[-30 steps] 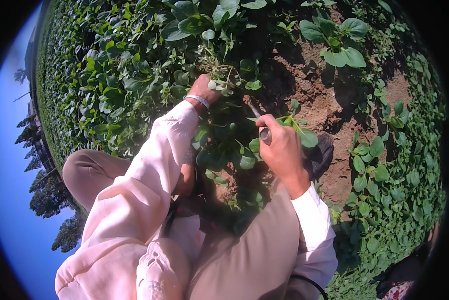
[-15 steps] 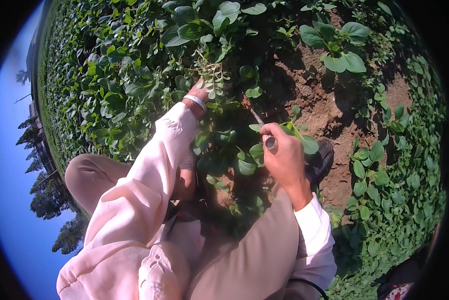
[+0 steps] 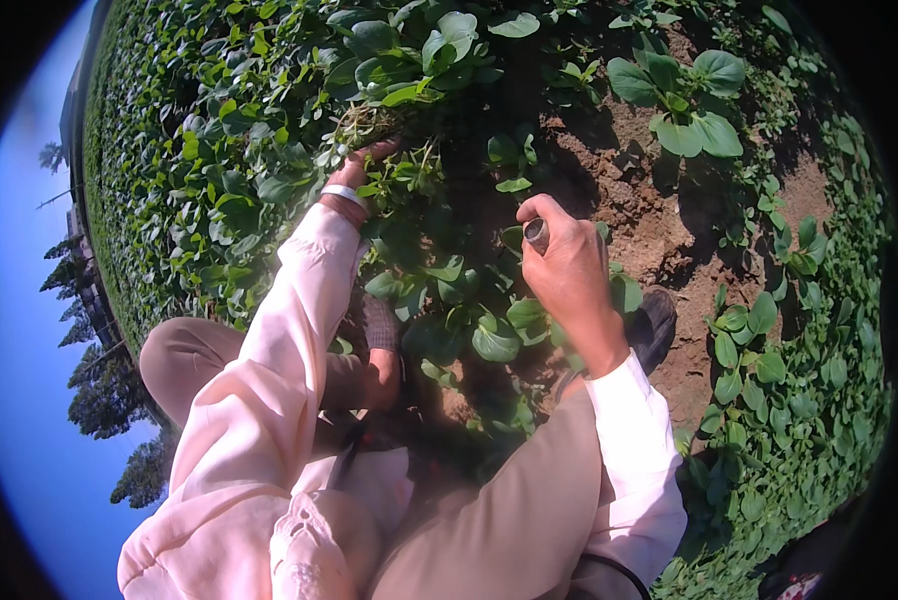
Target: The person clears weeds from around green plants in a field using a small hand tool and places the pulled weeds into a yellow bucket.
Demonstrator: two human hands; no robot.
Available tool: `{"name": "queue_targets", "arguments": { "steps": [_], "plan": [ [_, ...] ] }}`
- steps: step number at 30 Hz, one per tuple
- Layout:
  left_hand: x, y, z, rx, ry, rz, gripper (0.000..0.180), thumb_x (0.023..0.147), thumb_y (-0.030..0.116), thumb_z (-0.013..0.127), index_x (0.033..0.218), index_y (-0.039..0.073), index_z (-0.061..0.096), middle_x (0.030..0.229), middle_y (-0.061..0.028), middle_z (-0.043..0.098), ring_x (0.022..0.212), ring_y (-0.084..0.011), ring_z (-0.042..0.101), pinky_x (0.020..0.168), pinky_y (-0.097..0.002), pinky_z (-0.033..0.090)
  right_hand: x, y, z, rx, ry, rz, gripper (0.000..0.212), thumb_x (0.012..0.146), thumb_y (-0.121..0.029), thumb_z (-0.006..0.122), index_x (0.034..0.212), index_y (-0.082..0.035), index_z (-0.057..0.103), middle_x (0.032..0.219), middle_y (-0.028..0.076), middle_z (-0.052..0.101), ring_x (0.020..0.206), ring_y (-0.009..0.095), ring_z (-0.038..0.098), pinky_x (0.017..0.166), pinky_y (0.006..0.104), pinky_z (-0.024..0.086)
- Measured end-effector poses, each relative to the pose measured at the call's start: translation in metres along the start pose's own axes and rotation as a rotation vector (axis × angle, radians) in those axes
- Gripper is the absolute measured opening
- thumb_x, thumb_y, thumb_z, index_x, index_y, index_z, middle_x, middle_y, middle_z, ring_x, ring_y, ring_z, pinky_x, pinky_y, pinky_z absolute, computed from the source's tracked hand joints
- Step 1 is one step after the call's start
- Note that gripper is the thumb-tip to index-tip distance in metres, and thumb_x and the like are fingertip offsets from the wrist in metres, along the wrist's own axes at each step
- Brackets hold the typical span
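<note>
My left hand (image 3: 364, 165), with a white band at the wrist, reaches forward into the leafy plants. It is closed around a clump of uprooted weeds (image 3: 371, 124) with pale stems; its fingertips are partly hidden by leaves. My right hand (image 3: 566, 262) grips a small hand tool by its round handle (image 3: 536, 234), whose butt end faces up. The tool's working end cannot be made out in the shade. Just beneath and left of the right hand grow broad-leaved green plants (image 3: 495, 340).
A larger leafy plant (image 3: 677, 100) stands in brown soil (image 3: 659, 235) at the far right. Dense greenery (image 3: 209, 170) covers the left side, and another low plant (image 3: 744, 340) grows at right. My dark shoe (image 3: 652, 328) rests beside the right hand.
My left hand has moved left and slightly forward with the weeds, into the foliage. My right hand has shifted a little forward with the tool, whose metal shaft no longer shows.
</note>
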State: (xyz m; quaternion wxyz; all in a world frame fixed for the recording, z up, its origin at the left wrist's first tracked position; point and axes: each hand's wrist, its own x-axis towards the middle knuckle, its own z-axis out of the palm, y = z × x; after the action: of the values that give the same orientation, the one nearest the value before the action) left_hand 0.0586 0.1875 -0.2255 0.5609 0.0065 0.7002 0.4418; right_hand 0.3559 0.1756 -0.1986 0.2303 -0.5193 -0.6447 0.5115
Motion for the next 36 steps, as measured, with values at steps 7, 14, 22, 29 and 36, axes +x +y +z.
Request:
{"name": "queue_targets", "arguments": {
  "steps": [7,14,22,29,36],
  "plan": [
    [0.009,-0.007,-0.016,-0.059,-0.108,0.108,0.033,0.096,0.028,0.056,0.118,0.004,0.064,0.112,-0.0093,0.068,0.097,-0.0249,0.066,0.086,-0.0415,0.055,0.047,-0.003,0.042,-0.017,0.070,0.036,0.014,0.078,-0.004,0.064,0.090,-0.007,0.061,0.074,0.016,0.067,0.074,0.038,0.066,0.063,0.0458,0.052],
    [-0.008,0.017,-0.010,-0.216,-0.135,-0.024,0.032,0.086,0.024,0.070,0.111,0.005,0.065,0.098,-0.0096,0.070,0.080,-0.0260,0.068,0.072,-0.0390,0.058,0.012,-0.003,0.012,0.098,0.164,0.061,0.013,0.084,0.001,0.060,0.096,-0.004,0.061,0.062,0.015,0.062,0.057,0.029,0.064,0.056,0.0354,0.047],
    [-0.023,-0.008,0.039,0.516,-0.061,0.558,0.030,0.084,0.014,0.070,0.112,0.002,0.065,0.102,-0.0092,0.069,0.087,-0.0247,0.066,0.077,-0.0346,0.054,0.032,0.002,0.018,-0.001,0.145,0.054,0.019,0.077,-0.001,0.064,0.093,-0.008,0.060,0.072,0.014,0.068,0.071,0.036,0.067,0.061,0.0444,0.052],
    [0.024,-0.024,0.074,1.006,-0.305,0.996,0.033,0.083,0.004,0.062,0.115,0.005,0.063,0.104,-0.0122,0.069,0.092,-0.0250,0.065,0.081,-0.0339,0.052,0.059,0.003,0.025,-0.019,0.136,0.095,0.018,0.077,-0.004,0.063,0.094,-0.007,0.063,0.079,0.013,0.070,0.077,0.036,0.068,0.067,0.0436,0.053],
    [0.038,-0.006,0.081,1.568,-0.035,0.596,0.050,0.079,0.030,0.073,0.121,0.009,0.057,0.112,-0.0221,0.064,0.106,-0.0409,0.061,0.089,-0.0431,0.049,0.046,0.000,0.019,0.126,0.106,0.168,0.019,0.075,-0.001,0.066,0.092,-0.007,0.061,0.078,0.013,0.070,0.077,0.035,0.068,0.067,0.0427,0.053]
  ]
}}
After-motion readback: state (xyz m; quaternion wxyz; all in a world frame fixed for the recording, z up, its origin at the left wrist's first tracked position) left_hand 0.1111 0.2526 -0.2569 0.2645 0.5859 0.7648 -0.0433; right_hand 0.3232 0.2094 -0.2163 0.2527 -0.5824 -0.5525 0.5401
